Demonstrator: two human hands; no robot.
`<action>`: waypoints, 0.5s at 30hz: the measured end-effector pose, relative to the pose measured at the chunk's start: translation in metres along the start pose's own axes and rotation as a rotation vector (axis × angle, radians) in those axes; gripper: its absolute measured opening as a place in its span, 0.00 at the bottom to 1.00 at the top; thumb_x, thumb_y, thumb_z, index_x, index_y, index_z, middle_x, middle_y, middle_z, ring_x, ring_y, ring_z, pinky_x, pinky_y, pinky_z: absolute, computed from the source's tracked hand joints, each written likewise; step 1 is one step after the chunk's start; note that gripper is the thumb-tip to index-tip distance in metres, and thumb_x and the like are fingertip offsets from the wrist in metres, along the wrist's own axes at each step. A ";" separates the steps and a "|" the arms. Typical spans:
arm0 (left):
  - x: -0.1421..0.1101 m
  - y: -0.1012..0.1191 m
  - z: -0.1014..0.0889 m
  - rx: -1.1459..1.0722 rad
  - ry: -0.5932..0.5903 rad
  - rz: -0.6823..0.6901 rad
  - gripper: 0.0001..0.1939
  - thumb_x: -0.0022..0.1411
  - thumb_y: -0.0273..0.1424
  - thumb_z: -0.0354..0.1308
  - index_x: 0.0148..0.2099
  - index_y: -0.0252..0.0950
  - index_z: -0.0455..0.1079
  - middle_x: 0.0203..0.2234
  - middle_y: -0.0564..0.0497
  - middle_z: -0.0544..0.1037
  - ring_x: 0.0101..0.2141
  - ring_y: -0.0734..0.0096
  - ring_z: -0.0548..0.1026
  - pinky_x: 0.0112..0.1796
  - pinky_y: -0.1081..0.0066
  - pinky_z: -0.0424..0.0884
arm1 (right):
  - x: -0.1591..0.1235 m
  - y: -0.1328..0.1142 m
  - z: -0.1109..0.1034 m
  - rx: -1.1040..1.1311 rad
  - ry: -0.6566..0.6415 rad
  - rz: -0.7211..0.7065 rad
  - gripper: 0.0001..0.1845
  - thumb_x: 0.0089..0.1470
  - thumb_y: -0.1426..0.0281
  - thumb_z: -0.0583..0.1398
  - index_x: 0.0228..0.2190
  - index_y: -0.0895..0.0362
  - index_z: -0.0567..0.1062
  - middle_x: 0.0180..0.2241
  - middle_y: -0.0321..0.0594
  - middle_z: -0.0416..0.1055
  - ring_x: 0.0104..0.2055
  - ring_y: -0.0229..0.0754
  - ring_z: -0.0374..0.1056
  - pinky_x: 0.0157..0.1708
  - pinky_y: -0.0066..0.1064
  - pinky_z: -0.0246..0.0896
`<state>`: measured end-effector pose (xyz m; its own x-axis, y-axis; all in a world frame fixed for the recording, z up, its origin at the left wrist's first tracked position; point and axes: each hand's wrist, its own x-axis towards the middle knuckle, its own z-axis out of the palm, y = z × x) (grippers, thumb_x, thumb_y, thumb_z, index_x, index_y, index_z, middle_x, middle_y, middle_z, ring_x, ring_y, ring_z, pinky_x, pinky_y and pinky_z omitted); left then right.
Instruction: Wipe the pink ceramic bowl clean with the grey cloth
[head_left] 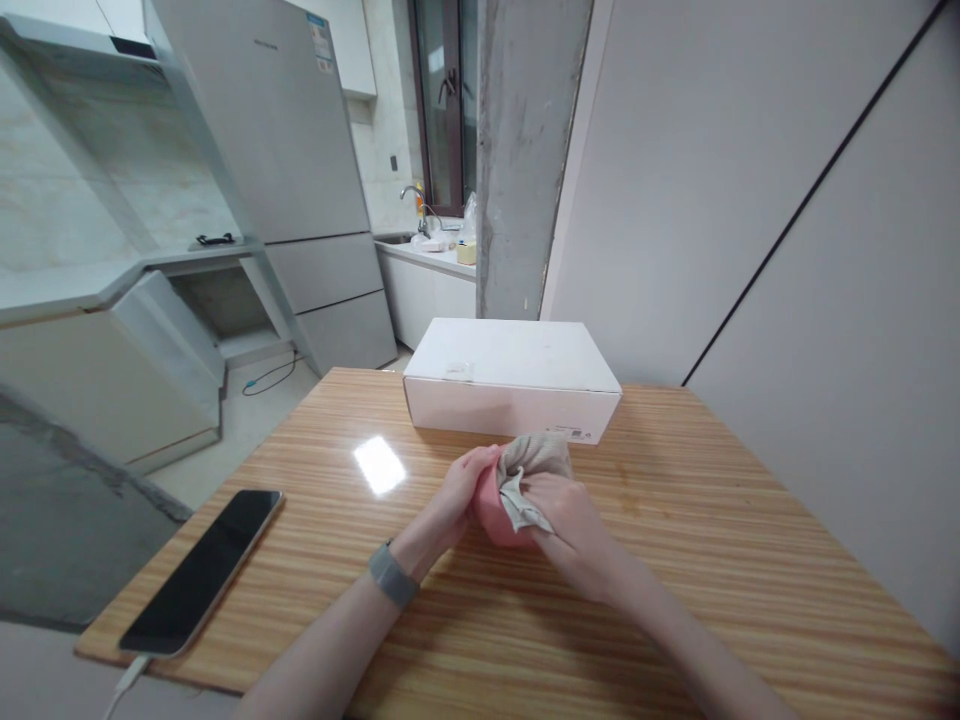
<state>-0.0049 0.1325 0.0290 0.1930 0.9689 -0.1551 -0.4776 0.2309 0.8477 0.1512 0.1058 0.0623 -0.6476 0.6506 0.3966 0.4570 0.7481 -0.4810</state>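
A pink bowl-like container (491, 510) is held tilted above the wooden table, its opening turned toward the right. My left hand (459, 490) grips it from the left side, thumb and fingers closed on its rim and wall. A crumpled light grey cloth (536, 458) lies over the opening and partly inside. My right hand (562, 520) is closed on the cloth and presses it into the container; its fingertips are hidden by the cloth. A grey band circles my left wrist.
A white box (510, 375) stands on the wooden table (720, 530) just beyond my hands. At the left edge lies a black phone (206, 570) with a charging cable (131, 680). Behind are a fridge (300, 150) and a sink counter (427, 255); a wall borders the right.
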 end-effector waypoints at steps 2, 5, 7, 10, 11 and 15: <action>-0.002 0.003 0.000 -0.034 -0.041 -0.068 0.19 0.54 0.43 0.63 0.37 0.31 0.75 0.33 0.47 0.79 0.36 0.66 0.74 0.41 0.69 0.68 | 0.000 -0.003 0.000 -0.019 -0.036 -0.040 0.21 0.64 0.65 0.42 0.27 0.54 0.69 0.30 0.43 0.73 0.32 0.44 0.65 0.38 0.35 0.57; -0.005 0.003 0.002 -0.055 -0.072 -0.131 0.21 0.56 0.46 0.61 0.38 0.30 0.76 0.33 0.46 0.80 0.37 0.64 0.75 0.43 0.68 0.67 | 0.000 -0.003 -0.001 -0.064 -0.086 -0.044 0.20 0.64 0.66 0.42 0.28 0.54 0.69 0.30 0.43 0.73 0.33 0.44 0.66 0.39 0.35 0.57; -0.007 0.001 0.004 -0.057 -0.053 -0.115 0.20 0.56 0.44 0.61 0.39 0.31 0.76 0.33 0.47 0.80 0.37 0.65 0.75 0.44 0.68 0.67 | 0.000 0.000 -0.002 -0.103 -0.072 -0.015 0.19 0.64 0.66 0.43 0.29 0.55 0.70 0.32 0.44 0.74 0.34 0.44 0.66 0.40 0.34 0.56; -0.009 -0.002 0.009 -0.062 -0.055 -0.074 0.17 0.55 0.41 0.63 0.41 0.32 0.76 0.36 0.49 0.81 0.40 0.64 0.75 0.45 0.69 0.66 | 0.000 0.004 -0.001 -0.182 -0.022 0.035 0.17 0.64 0.69 0.45 0.31 0.56 0.71 0.34 0.44 0.75 0.35 0.44 0.67 0.40 0.34 0.56; -0.010 -0.003 0.011 -0.061 -0.072 -0.070 0.17 0.55 0.40 0.62 0.42 0.32 0.76 0.36 0.49 0.81 0.40 0.64 0.75 0.45 0.69 0.66 | 0.000 0.005 -0.001 -0.207 -0.018 0.050 0.16 0.63 0.69 0.46 0.31 0.56 0.72 0.34 0.44 0.75 0.35 0.44 0.67 0.39 0.33 0.55; -0.013 -0.006 0.016 -0.100 -0.156 -0.059 0.17 0.57 0.36 0.60 0.46 0.32 0.75 0.38 0.48 0.80 0.41 0.63 0.75 0.44 0.70 0.67 | 0.000 0.003 -0.001 -0.298 -0.045 0.121 0.16 0.62 0.71 0.48 0.28 0.56 0.72 0.31 0.43 0.75 0.33 0.43 0.67 0.36 0.32 0.54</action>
<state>0.0090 0.1172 0.0336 0.3499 0.9295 -0.1164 -0.5426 0.3024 0.7837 0.1526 0.1084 0.0615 -0.6009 0.7360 0.3118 0.6868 0.6750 -0.2697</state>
